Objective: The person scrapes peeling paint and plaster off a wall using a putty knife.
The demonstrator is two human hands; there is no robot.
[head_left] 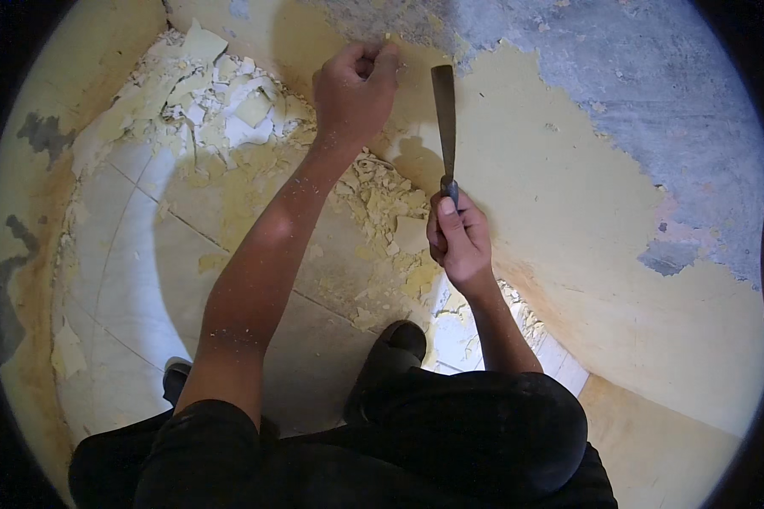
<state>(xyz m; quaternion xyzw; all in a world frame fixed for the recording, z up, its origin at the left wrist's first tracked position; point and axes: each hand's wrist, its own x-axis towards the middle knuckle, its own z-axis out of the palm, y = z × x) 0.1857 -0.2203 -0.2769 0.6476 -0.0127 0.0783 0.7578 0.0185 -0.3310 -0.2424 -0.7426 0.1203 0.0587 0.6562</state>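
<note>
My right hand [461,238] grips the dark handle of a long, narrow metal scraper [444,121]. Its blade points up and widens towards the tip, in front of the yellow painted wall [516,127]. Higher and to the left, my left hand [356,89] is at the wall, thumb and fingers pinched together. A small yellow paint flake [387,37] shows at those fingertips, close to the ragged paint edge. Beyond this edge the bare grey plaster [643,83] is exposed. The left palm side is hidden from view.
A heap of broken paint flakes [242,108] lies in the corner. More paint chips [382,203] line the wall's foot across the tiled floor [191,273]. The left wall [38,203] has grey bare patches. My shoe [407,337] stands near the chips.
</note>
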